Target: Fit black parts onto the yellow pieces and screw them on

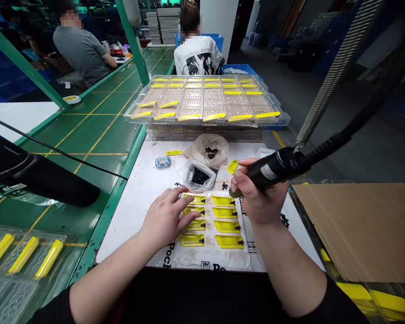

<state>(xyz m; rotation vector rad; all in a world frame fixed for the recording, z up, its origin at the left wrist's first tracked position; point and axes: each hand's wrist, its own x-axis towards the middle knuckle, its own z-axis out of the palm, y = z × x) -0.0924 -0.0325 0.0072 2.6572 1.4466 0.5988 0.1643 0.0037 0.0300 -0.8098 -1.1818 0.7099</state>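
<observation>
My right hand [265,198] is wrapped round a black electric screwdriver [273,168] that hangs from a coiled spring, its tip pointing left. Several yellow plastic parts [226,213] with small black pieces at their ends lie in two columns on a white padded sheet. Over the left column rests my left hand [167,213], fingers spread, thumb and fingertips close to the upper parts; whether they touch is unclear. Close to my right fingers is a small yellow piece [232,166]. Beyond the parts stand a bag of black screws [199,174] and a bag of dark brown bits [212,153].
Clear trays [202,101] with yellow parts are stacked behind the bags. Cardboard [361,229] lies at the right. A black bottle-like object [54,175] and another tray [23,252] are at the left. Two people sit farther back beside the green conveyor [101,112].
</observation>
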